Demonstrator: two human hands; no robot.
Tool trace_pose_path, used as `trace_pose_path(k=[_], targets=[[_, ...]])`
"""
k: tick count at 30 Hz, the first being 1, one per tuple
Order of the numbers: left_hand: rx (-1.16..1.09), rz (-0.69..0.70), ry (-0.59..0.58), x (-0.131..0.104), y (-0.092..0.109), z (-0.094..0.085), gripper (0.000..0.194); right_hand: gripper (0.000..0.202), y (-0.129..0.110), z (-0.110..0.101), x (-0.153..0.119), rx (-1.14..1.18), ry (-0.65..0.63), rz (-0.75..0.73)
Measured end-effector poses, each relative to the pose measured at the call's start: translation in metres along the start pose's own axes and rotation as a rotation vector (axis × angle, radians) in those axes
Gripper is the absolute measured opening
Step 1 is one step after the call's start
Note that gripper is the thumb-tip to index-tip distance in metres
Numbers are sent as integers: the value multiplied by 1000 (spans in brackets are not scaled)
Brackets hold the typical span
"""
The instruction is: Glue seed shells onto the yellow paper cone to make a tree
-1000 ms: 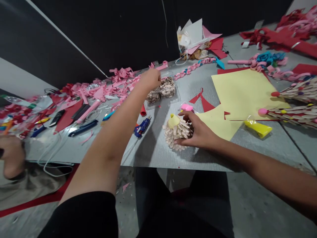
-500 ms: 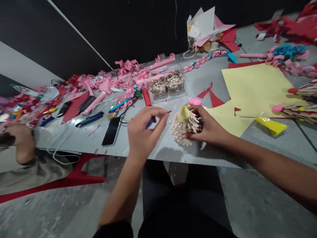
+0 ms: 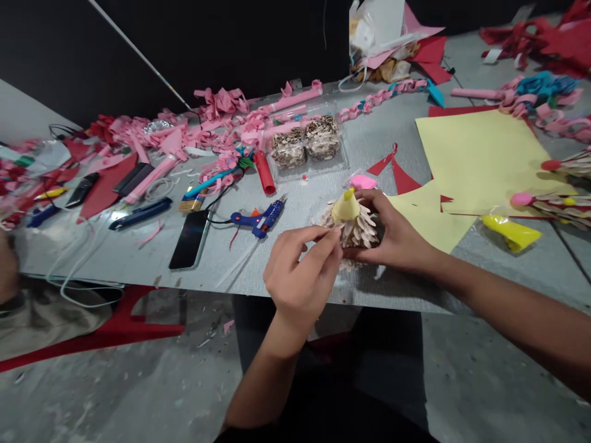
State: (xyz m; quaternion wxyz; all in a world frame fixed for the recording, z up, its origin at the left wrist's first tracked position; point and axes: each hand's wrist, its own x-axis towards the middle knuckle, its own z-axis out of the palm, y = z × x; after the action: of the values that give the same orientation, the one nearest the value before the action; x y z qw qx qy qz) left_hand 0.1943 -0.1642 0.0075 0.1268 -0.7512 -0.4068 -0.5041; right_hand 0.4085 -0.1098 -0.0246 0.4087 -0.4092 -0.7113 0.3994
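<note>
A yellow paper cone, its sides covered with overlapping pale seed shells, stands on the table with its bare tip up. My right hand wraps round its right side, thumb low and fingers behind. From the left, my left hand has thumb and index finger pinched against the shells; the small seed shell between them is mostly hidden now. Left of the cone lies a blue glue gun, nozzle towards the upper right. Behind it, a clear plastic tray contains more shells.
A phone, a blue cutter and a red paper roll lie leftward. Pink paper scraps line the wall. Yellow sheets and a yellow clay packet are at right. Another person's arm shows at the left edge.
My left hand has moved right, bringing the small piece in its fingertips to the cone's side. The glue gun it was covering now shows. My right hand keeps its hold.
</note>
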Motion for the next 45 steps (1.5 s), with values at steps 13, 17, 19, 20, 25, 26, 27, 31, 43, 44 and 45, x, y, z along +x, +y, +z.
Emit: trace_pose_path(k=[13,17,19,20,25,26,27,31,43,44,45], targets=[[-13,-13,59,-4,5,4,26,89,-3,-2,1,0,8,11],[-2,-8,55,-5,3,4,27,91,-3,-2,1,-2,5,6],[-9,0,56,-5,3,6,27,92,-2,-1,1,-5,4,6],[-14,7,58,-4,2,7,26,93,-2,-1,1,-3,5,6],[-34,-16,60,-3,4,11,24,93,-1,-1,1,17,-5,16],[-37,-25,61,-3,4,11,24,93,-1,-1,1,19,-8,19],[-40,-32,63,-3,5,12,24,93,0,-1,1,21,-8,19],[-43,-43,65,-2,5,12,24,94,1,-1,0,21,-1,18],[-50,-10,-65,1,6,-13,30,95,1,-1,2,-6,8,8],[-50,0,-69,5,5,-19,29,95,1,-1,2,0,2,13],[-48,8,-68,12,3,-25,28,95,0,-1,2,5,-2,20]])
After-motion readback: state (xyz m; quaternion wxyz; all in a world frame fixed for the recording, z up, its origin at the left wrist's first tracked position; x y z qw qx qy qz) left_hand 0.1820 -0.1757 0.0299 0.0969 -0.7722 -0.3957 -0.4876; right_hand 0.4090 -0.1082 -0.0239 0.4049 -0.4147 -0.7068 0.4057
